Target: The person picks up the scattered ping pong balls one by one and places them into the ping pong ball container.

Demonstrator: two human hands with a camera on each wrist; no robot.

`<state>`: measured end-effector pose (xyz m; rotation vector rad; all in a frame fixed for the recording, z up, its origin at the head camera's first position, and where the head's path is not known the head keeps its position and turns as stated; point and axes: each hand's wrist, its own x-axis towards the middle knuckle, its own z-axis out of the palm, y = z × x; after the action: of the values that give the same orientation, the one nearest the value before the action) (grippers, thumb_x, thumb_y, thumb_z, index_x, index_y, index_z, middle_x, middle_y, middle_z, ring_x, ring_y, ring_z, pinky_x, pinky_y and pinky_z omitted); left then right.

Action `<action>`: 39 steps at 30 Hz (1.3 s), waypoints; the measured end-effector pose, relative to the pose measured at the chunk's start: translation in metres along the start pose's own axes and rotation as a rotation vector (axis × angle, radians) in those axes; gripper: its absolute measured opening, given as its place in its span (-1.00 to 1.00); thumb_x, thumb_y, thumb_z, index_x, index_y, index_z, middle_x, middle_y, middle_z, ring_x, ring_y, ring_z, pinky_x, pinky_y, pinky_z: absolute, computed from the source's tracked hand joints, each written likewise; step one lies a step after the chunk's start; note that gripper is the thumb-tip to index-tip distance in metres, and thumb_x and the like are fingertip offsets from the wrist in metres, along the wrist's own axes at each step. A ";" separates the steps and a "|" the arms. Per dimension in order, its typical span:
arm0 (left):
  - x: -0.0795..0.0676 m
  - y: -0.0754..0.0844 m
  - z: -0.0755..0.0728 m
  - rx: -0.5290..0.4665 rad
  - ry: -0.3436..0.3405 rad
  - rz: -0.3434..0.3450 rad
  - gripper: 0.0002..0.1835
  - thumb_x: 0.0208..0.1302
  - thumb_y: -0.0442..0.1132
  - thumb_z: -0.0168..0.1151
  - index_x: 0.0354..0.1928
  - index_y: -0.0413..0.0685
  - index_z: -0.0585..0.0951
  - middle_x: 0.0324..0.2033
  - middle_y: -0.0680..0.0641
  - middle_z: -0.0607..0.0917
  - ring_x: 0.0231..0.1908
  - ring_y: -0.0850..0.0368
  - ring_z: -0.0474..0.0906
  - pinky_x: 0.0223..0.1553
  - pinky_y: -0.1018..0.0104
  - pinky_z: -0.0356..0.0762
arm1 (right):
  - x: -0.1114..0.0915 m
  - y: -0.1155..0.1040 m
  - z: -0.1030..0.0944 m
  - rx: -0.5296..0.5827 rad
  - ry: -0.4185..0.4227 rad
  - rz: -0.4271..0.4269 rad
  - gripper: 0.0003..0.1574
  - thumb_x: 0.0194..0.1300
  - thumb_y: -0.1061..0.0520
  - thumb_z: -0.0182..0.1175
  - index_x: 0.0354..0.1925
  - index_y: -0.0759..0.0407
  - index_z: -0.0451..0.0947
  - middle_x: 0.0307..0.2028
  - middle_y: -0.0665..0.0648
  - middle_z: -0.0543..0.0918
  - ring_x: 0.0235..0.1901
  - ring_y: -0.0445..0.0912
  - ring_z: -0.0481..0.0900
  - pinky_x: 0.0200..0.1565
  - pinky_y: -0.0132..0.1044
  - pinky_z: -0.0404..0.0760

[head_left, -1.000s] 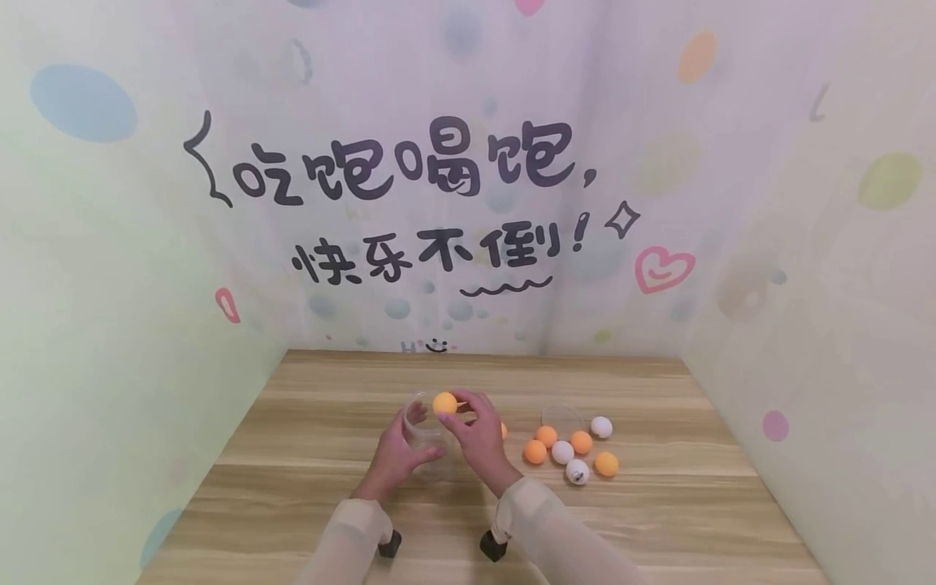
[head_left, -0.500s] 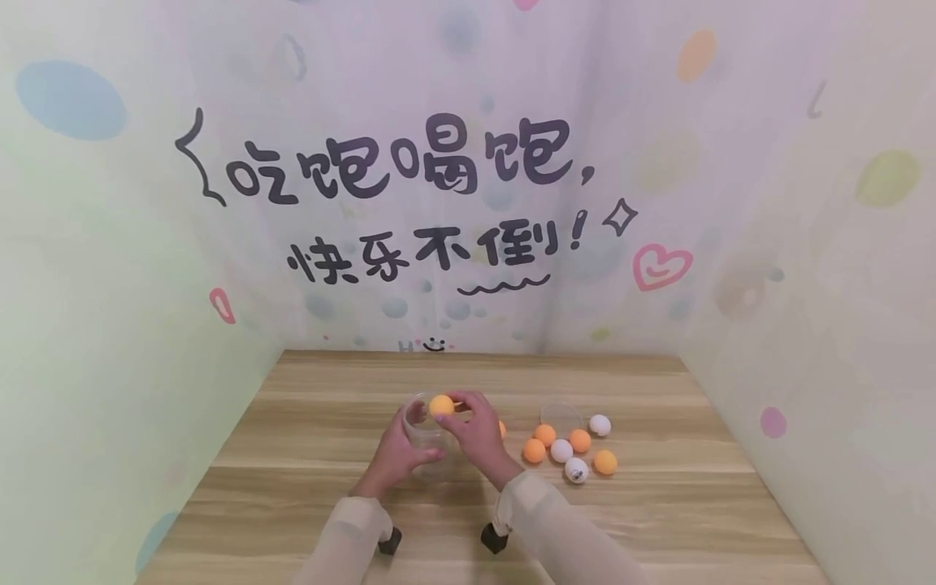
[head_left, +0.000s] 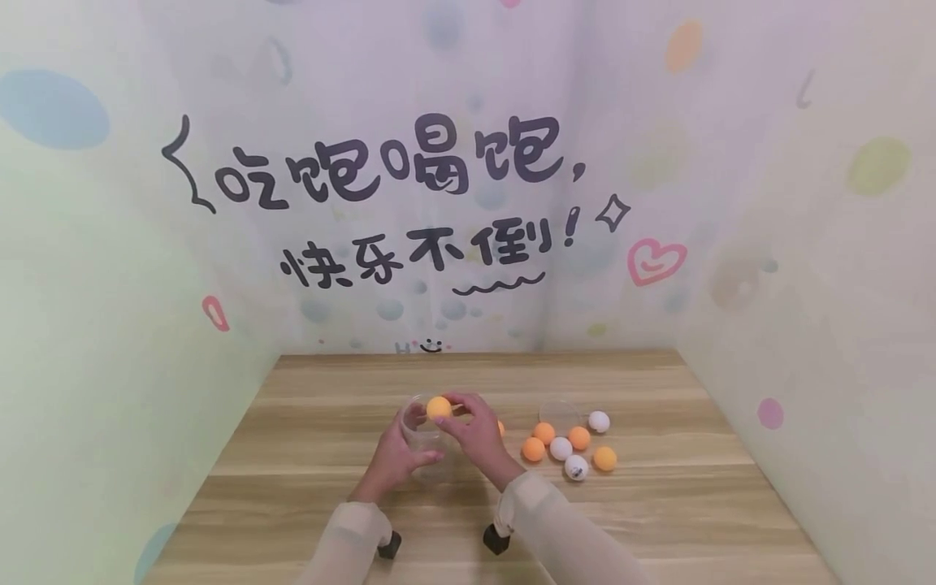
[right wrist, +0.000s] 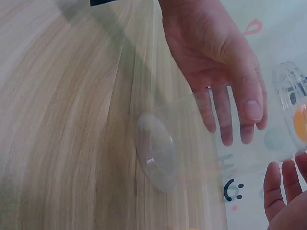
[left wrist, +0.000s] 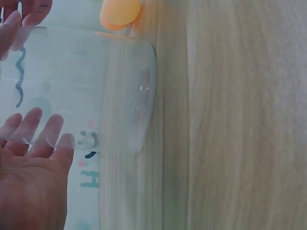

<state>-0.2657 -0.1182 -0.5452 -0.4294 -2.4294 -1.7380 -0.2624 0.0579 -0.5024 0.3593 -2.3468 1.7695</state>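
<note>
There are six orange balls [head_left: 604,459], one of them partly hidden, three white balls [head_left: 561,448], one clear jar [left wrist: 120,81], one clear round disc [head_left: 561,414], one left hand [head_left: 396,457], one right hand [head_left: 477,426], two black blocks [head_left: 390,545] and one wooden table [head_left: 329,394]

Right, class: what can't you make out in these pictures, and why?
Head view: one orange ball, mostly hidden by the right hand.
Head view: print on a white ball, too small to read.
Right wrist view: held ball, cut off by the right edge.
Left wrist view: left hand, cut off by the left edge.
</note>
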 end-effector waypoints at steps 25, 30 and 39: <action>-0.001 -0.001 0.001 0.007 0.014 -0.008 -0.06 -0.24 -0.39 0.63 0.27 -0.13 0.35 0.19 -0.18 0.52 0.21 -0.15 0.42 0.22 -0.13 0.33 | -0.012 0.033 -0.022 -0.003 -0.020 0.001 -0.59 0.28 0.03 0.31 0.06 0.15 0.60 -0.15 0.13 0.68 -0.14 -0.04 0.57 -0.18 -0.25 0.60; -0.001 -0.002 0.000 0.018 0.008 -0.014 -0.06 -0.23 -0.38 0.63 0.27 -0.15 0.34 0.20 -0.19 0.51 0.21 -0.16 0.42 0.22 -0.14 0.33 | -0.014 0.037 -0.027 -0.024 -0.025 0.032 -0.62 0.28 0.07 0.32 0.04 0.13 0.61 -0.11 0.17 0.66 -0.12 -0.05 0.57 -0.14 -0.25 0.60; -0.001 0.000 0.001 0.011 0.011 -0.021 -0.06 -0.21 -0.39 0.62 0.28 -0.15 0.33 0.21 -0.18 0.51 0.22 -0.15 0.41 0.25 -0.11 0.30 | -0.015 0.046 -0.032 -0.072 -0.011 0.008 -0.58 0.23 0.03 0.36 0.03 0.15 0.62 -0.05 0.24 0.64 -0.11 -0.02 0.56 -0.16 -0.28 0.62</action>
<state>-0.2644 -0.1176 -0.5453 -0.3935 -2.4429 -1.7300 -0.2620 0.1016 -0.5402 0.3499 -2.4155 1.6850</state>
